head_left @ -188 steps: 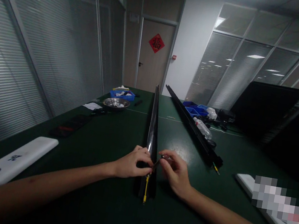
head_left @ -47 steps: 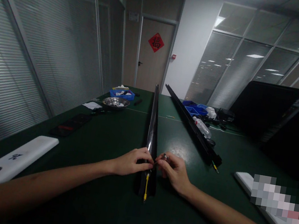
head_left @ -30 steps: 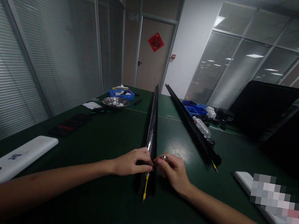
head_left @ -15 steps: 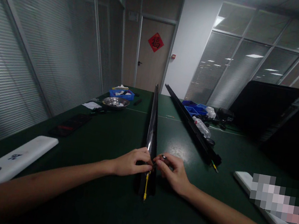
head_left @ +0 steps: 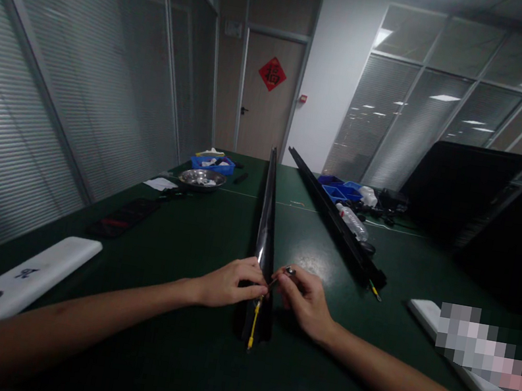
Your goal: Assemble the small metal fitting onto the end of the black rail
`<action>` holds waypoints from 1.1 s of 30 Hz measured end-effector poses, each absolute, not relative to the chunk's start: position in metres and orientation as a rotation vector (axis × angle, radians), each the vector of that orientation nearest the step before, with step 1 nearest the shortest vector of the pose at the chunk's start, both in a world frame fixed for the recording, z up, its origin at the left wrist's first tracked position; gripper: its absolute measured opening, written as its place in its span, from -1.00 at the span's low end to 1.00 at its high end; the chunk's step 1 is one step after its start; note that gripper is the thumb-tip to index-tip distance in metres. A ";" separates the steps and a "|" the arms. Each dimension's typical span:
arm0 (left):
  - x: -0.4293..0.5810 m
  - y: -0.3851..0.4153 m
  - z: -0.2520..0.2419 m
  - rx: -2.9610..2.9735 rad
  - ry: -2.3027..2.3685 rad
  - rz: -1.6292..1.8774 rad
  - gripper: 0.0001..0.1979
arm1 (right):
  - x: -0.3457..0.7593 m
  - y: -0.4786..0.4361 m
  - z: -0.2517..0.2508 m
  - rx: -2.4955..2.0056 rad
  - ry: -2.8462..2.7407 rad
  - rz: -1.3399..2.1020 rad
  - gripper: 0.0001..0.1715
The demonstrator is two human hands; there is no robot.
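Note:
A long black rail (head_left: 266,226) lies lengthwise on the green table, its near end in front of me. Across that end rests my left hand (head_left: 231,282), fingertips pinched at the top of a short yellow wire (head_left: 253,328); what exactly they grip is hidden. My right hand (head_left: 306,300) is closed just to the right of the rail. Between its fingers is a small metal tool (head_left: 290,271) with a round shiny end, and its thin tip reaches toward my left fingertips. The wire hangs down over the rail's near end.
A second black rail (head_left: 337,218) lies slanted at the right, beside a plastic bottle (head_left: 352,223) and blue bins (head_left: 334,193). On the left are a white power bank-like slab (head_left: 26,280), a dark phone-like slab (head_left: 123,218) and a metal bowl (head_left: 202,179). Dark monitors (head_left: 461,196) stand at right.
My right fingers have shifted slightly to the right and up, and more of the thin metal tool shows. The yellow wire's lower end has swung slightly left. My left hand stays in place.

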State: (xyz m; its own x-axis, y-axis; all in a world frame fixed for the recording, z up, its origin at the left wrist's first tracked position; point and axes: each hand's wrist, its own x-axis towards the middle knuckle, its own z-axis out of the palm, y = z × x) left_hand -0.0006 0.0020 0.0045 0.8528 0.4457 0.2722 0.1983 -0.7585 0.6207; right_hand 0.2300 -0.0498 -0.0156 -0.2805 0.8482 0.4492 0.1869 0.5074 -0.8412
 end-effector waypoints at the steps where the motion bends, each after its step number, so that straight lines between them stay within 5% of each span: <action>1: -0.001 0.002 0.005 2.432 0.465 0.545 -0.60 | 0.230 -0.049 -0.016 -0.878 -1.754 0.840 -0.60; 33: -0.004 0.002 0.002 2.435 0.492 0.532 -0.72 | 0.229 -0.046 -0.022 -0.862 -1.692 0.970 -0.62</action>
